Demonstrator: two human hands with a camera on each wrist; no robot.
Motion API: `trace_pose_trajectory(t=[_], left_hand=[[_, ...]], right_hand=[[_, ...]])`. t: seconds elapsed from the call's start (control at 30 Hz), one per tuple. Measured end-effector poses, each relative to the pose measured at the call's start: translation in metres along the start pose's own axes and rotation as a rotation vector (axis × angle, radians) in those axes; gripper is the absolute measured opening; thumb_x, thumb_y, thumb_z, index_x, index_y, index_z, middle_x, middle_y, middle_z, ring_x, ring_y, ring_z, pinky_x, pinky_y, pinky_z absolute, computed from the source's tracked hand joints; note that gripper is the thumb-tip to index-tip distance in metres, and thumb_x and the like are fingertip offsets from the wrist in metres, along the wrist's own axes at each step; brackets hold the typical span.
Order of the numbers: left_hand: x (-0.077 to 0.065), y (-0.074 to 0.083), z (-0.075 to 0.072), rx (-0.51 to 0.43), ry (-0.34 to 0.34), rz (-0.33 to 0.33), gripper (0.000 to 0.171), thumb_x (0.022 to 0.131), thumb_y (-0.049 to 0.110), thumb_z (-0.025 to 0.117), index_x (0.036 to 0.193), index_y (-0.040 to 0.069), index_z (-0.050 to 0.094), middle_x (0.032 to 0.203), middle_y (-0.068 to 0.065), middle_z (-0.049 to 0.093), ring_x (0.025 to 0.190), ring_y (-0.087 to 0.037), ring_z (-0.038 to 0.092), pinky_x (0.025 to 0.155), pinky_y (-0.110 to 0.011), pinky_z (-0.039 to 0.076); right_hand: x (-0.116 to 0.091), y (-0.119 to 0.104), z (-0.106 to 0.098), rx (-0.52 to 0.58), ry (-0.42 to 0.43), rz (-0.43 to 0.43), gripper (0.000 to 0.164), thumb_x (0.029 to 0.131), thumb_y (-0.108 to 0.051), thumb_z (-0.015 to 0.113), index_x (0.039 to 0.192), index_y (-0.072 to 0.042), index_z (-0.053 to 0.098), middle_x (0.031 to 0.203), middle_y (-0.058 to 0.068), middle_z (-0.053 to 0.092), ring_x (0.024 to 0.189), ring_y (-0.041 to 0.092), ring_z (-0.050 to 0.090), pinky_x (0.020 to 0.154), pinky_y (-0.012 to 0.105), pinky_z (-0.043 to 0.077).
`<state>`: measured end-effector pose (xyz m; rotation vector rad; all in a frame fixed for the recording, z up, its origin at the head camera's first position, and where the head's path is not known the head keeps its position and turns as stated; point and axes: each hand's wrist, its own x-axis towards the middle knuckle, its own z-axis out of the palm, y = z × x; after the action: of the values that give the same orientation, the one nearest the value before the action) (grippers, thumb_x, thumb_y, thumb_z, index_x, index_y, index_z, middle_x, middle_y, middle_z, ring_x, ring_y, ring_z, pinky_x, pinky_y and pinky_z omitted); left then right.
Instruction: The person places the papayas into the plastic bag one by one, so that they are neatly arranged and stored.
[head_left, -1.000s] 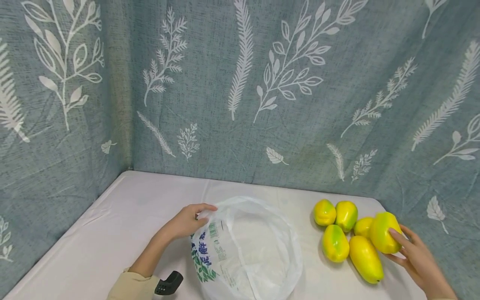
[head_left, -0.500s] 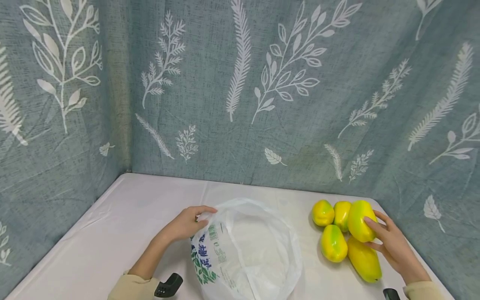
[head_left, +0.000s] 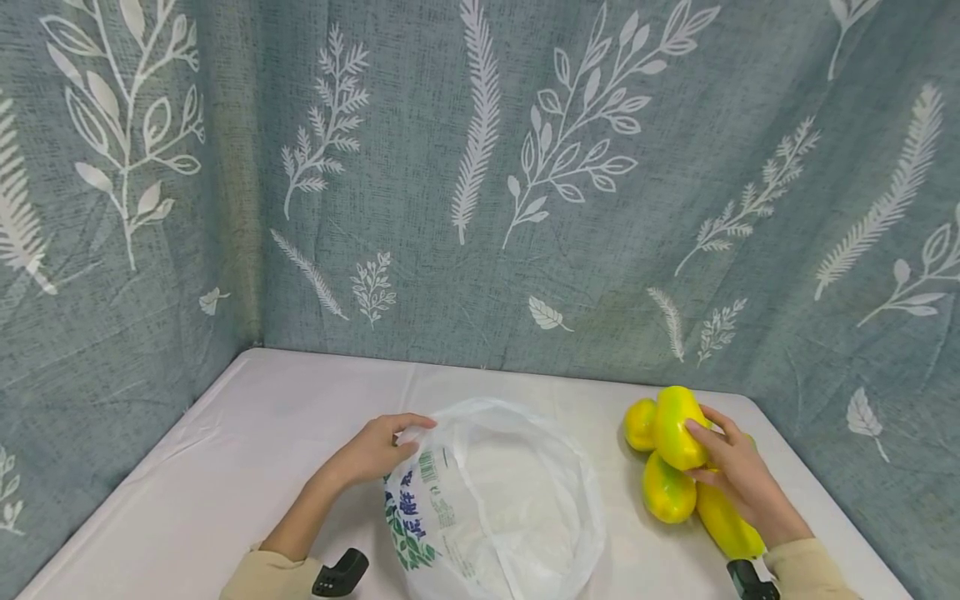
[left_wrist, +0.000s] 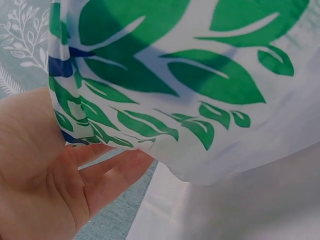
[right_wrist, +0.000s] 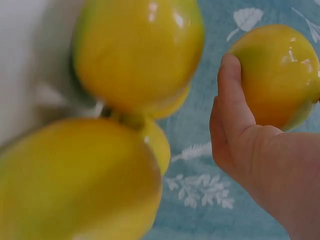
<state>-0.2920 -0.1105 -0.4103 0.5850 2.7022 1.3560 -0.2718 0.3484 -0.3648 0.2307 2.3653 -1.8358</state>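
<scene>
A white plastic bag (head_left: 525, 492) with green leaf print stands with its mouth open at the middle front of the table. My left hand (head_left: 369, 450) pinches its left rim between thumb and fingers. In the left wrist view, the printed bag side (left_wrist: 215, 85) hangs over part of that hand (left_wrist: 60, 185). My right hand (head_left: 738, 471) grips a glossy yellow-green mango (head_left: 678, 429), raised over the other fruit. The right wrist view shows this mango (right_wrist: 277, 75) between thumb and fingers, apart from the mangoes below.
Beneath the raised fruit lie a small mango (head_left: 640, 425), another mango (head_left: 669, 492) and a longer one (head_left: 726, 523), with more partly hidden by the right hand. A white cloth covers the table (head_left: 315, 400). A leaf-patterned curtain (head_left: 420, 208) encloses the back and sides.
My right hand has carried the mango leftward and farther back, from the right edge of the group to above its left part. The left hand keeps its hold on the bag rim.
</scene>
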Motion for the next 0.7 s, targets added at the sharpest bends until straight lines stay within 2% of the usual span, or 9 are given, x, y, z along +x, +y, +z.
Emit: trace_pose_trajectory(t=[0.17,0.27,0.6,0.7], left_hand=[[0.001,0.001,0.0,-0.003,0.007,-0.001,0.033,0.092,-0.001,0.054,0.124,0.003,0.062,0.134,-0.023,0.05,0.124,-0.046,0.041,0.093,-0.057,0.04],[0.001,0.001,0.001,-0.004,0.014,-0.011,0.033,0.091,-0.002,0.055,0.123,0.004,0.062,0.133,-0.022,0.051,0.12,-0.044,0.046,0.088,-0.053,0.044],[0.003,0.0,0.005,-0.011,0.028,-0.038,0.034,0.091,-0.002,0.056,0.123,0.005,0.062,0.131,-0.022,0.052,0.107,-0.036,0.055,0.074,-0.041,0.047],[0.003,0.0,0.005,-0.014,0.023,-0.039,0.034,0.091,-0.002,0.055,0.123,0.004,0.062,0.131,-0.022,0.052,0.104,-0.033,0.055,0.072,-0.039,0.046]], right_hand=[[0.004,-0.004,0.018,0.065,-0.029,-0.001,0.084,0.099,-0.042,0.048,0.152,-0.008,-0.007,0.15,0.028,0.007,0.131,0.04,0.025,0.097,0.047,0.04],[0.008,-0.007,0.029,0.093,-0.028,0.008,0.085,0.097,-0.042,0.052,0.153,-0.008,-0.004,0.15,0.026,0.01,0.131,0.039,0.025,0.099,0.049,0.037],[0.016,-0.009,0.059,0.147,-0.104,-0.013,0.075,0.099,-0.036,0.05,0.153,-0.009,0.006,0.145,0.024,0.022,0.119,0.031,0.04,0.095,0.046,0.041],[0.018,-0.008,0.065,0.17,-0.118,-0.021,0.074,0.099,-0.034,0.051,0.152,-0.008,0.007,0.145,0.023,0.023,0.12,0.029,0.041,0.095,0.047,0.042]])
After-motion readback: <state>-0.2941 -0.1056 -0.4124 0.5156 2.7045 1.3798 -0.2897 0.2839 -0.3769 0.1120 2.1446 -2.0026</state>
